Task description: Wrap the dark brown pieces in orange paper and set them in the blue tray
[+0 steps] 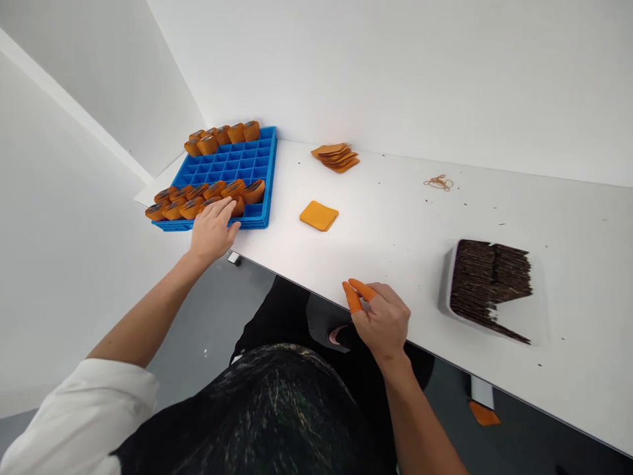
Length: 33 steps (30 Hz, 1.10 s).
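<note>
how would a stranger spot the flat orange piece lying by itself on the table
On the white table, find the blue tray. To its right lies the flat orange piece, nearer the table's front edge than the orange pile; unlike that pile, it is compact, not fanned out.

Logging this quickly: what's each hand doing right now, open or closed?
Left hand: at the orange rolls; grip can't be told.
Right hand: loosely curled, nothing visible in it.
</note>
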Available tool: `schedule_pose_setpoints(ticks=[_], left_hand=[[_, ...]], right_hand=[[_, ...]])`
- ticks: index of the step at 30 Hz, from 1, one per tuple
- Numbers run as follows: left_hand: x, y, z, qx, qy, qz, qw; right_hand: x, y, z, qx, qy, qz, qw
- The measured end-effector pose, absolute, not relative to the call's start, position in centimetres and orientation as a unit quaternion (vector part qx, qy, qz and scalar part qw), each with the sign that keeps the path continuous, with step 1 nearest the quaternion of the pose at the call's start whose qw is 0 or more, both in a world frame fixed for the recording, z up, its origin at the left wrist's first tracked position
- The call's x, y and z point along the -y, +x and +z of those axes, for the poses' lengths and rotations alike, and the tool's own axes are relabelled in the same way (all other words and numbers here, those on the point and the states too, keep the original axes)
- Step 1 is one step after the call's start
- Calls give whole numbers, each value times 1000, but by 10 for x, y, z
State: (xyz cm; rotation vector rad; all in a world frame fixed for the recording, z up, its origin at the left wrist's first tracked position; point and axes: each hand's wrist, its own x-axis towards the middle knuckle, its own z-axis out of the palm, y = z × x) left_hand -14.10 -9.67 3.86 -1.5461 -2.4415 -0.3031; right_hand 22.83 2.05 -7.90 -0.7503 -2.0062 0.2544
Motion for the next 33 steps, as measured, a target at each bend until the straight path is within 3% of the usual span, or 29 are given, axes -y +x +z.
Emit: schedule_pose_setpoints(ticks=[4, 7, 17, 22, 27, 31, 33], left_hand=[[88, -99, 41, 791, -578, -148, 135], [54, -67, 34, 730, -660, -165, 67], [-83, -69, 4, 700, -711, -35, -66], [-90, -78, 15, 717, -694, 5, -61], [-89, -74, 4, 691, -722, 19, 36], [-83, -73, -5, 690, -721, -18, 67], [-82, -74, -4, 696, -716, -20, 52]], right_hand=[[-19, 226, -76, 820, -326, 108, 458], [-18, 224, -73, 822, -344, 113, 441], [-19, 221, -67, 827, -390, 132, 384], [-22, 216, -64, 830, -397, 130, 370], [-14, 218, -55, 834, -390, 120, 373], [-6, 263, -20, 820, -359, 137, 425], [-13, 303, 7, 806, -397, 162, 409]])
